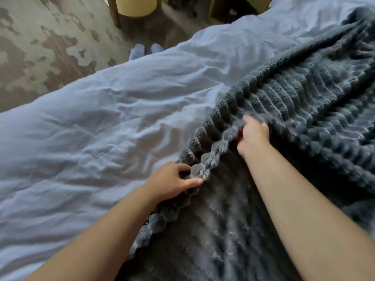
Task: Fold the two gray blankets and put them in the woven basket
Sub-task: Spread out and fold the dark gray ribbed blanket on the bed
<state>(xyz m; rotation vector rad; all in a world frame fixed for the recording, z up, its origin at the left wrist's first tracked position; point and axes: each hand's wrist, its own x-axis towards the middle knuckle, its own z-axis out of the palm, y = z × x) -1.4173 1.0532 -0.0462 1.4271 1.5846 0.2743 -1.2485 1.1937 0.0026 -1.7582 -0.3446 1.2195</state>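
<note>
Both hands hold the scalloped edge of a ribbed gray blanket [304, 102] spread on the white bed [101, 118], left hand [172, 180] pinching nearer, right hand [254, 136] clutching farther along; the plush edge could slip from so light a pinch, skewing the fold.

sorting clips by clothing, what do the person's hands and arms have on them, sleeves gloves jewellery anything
The left hand and right hand are ungloved, and no rings show on the parts in view. No sleeve, watch or bracelet shows above either wrist, up to the frame edge. The right hand is slightly blurred.
</note>
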